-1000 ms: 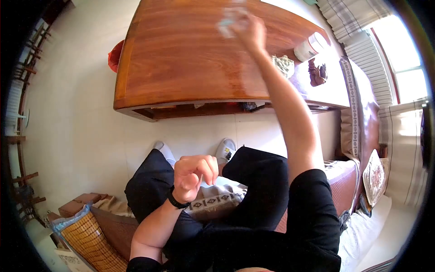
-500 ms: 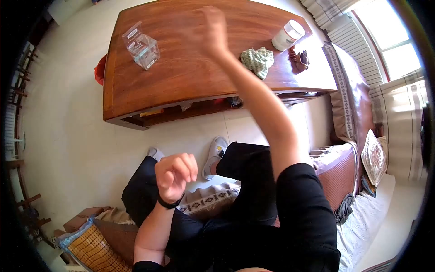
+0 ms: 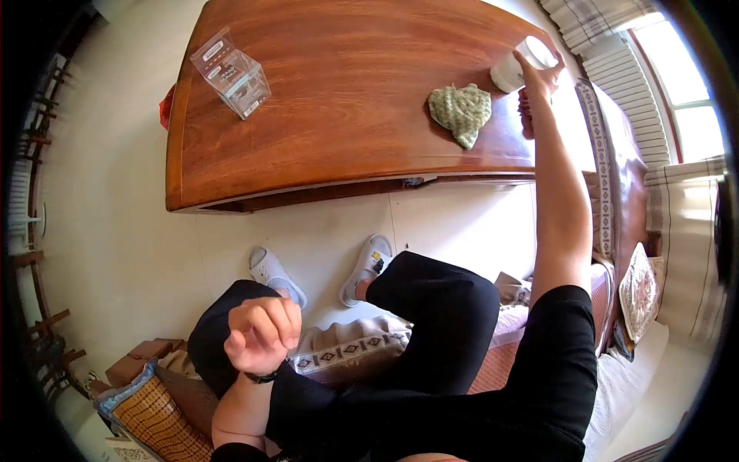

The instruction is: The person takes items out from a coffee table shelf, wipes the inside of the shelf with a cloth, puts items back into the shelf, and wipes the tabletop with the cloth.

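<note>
My right hand (image 3: 542,75) is wrapped round the white canister (image 3: 508,74) at the right end of the wooden table (image 3: 331,92). Under my right wrist, a dark reddish-brown figurine (image 3: 526,115) is partly hidden. A crumpled green-and-white cloth (image 3: 462,112) lies on the table to the left of the canister. Near the table's left end stands a clear plastic box (image 3: 235,77) with its lid flap up. My left hand (image 3: 263,333) hovers above my left thigh, its fingers curled in and nothing in them.
My feet in grey slippers (image 3: 362,269) rest on the floor in front of the table. A brown sofa with a patterned cover (image 3: 354,348) is beneath me and continues on the right, with a cushion (image 3: 639,292). Something red shows past the table's left edge.
The clear box was in my right hand and now stands at the table's left. My right hand has moved right, from above the table to the canister, and taken hold of it.
</note>
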Available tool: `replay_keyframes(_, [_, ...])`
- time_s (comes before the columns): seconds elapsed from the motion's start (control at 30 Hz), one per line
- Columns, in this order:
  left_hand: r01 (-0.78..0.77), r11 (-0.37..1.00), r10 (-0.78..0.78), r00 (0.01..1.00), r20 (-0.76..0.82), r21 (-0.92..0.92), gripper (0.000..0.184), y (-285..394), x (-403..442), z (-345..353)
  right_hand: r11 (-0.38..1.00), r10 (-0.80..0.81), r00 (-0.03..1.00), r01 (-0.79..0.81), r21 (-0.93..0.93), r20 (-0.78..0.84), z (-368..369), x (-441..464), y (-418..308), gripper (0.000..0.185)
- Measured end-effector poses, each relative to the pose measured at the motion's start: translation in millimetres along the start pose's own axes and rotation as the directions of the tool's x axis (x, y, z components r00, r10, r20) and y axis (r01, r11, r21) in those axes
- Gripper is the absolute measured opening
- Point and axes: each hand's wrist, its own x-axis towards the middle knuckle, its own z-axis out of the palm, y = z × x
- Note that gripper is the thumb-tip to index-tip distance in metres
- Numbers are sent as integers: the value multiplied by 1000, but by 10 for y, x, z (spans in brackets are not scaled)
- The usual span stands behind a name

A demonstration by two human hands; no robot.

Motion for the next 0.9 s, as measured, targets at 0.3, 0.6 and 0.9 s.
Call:
replay_keyframes(0.3, [-12, 999, 17, 988, 155, -33, 58, -211, -1, 336, 886, -357, 933, 324, 331, 40, -1139, -1383, -1038, 120])
replay_keyframes(0.6, [-153, 988, 151, 986, 74, 17, 57, -71, -45, 38, 772, -561, 684, 229, 593, 465, -1449, -3645, -1172, 101])
replay_keyframes(0.9, [-148, 989, 146, 985, 90, 16, 57, -13, -135, -94, 961, -278, 687, 193, 201, 671, 426, -4453, 39, 97])
